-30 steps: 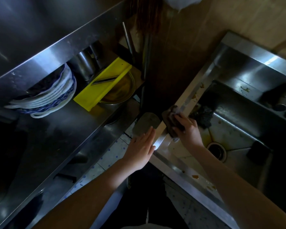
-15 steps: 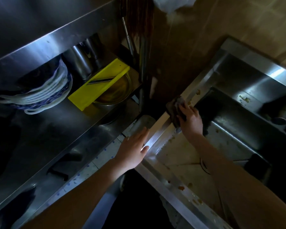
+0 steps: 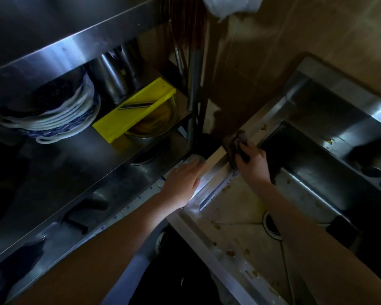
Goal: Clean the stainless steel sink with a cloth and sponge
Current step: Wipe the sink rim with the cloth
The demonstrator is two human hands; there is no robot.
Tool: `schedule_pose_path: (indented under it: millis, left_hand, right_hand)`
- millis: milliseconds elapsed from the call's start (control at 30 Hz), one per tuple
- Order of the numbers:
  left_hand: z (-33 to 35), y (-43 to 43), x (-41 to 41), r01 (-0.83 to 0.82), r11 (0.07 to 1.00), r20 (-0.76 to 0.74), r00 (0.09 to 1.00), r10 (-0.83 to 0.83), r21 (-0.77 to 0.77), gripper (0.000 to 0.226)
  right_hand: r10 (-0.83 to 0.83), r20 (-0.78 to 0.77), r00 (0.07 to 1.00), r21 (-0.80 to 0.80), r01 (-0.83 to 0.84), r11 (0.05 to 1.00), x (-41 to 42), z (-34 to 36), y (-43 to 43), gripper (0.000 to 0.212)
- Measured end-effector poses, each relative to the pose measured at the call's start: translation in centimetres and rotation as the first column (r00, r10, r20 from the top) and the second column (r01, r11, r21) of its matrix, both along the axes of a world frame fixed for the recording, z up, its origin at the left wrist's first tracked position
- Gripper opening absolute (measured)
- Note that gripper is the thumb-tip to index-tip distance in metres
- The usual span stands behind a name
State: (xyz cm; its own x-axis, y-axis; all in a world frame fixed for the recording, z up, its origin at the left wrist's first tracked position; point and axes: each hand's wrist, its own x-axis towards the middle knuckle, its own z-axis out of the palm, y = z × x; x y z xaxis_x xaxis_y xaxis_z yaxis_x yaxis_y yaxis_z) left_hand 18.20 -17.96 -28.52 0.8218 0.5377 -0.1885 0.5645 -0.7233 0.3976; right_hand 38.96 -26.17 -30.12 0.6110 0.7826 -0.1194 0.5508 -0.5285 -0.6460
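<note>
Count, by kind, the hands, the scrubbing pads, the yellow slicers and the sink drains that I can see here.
hands: 2, the left hand and the right hand
scrubbing pad: 1
yellow slicer: 1
sink drain: 1
total: 5

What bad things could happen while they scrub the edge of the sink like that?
The right hand presses a dark crumpled scrubbing pad at the steel sink's outer rim, so grime may get pushed off onto the floor. The left hand rests flat on that shiny rim and might slip. Brown food scraps lie near the round drain and could clog it.
</note>
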Motion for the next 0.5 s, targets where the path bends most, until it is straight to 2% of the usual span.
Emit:
schedule_pose_path:
  millis: [200,333,500]
  left_hand:
    - [0.2,0.1,0.6,0.006,0.999,0.005,1.0,-0.007,0.037,0.049]
    - [0.1,0.7,0.8,-0.013,0.999,-0.011,1.0,0.013,0.048,0.049]
    - [0.6,1.0,1.9,-0.025,0.998,-0.064,0.998,0.029,0.055,0.052]
  right_hand:
    - [-0.056,-0.033,0.998,0.073,0.059,0.996,-3.0,-0.6,-0.9,0.043]
    - [-0.048,-0.023,0.999,0.115,0.05,0.992,-1.3,-1.1,0.1,0.038]
    - [-0.065,-0.008,0.998,0.086,0.065,0.994,2.5,-1.3,1.5,0.039]
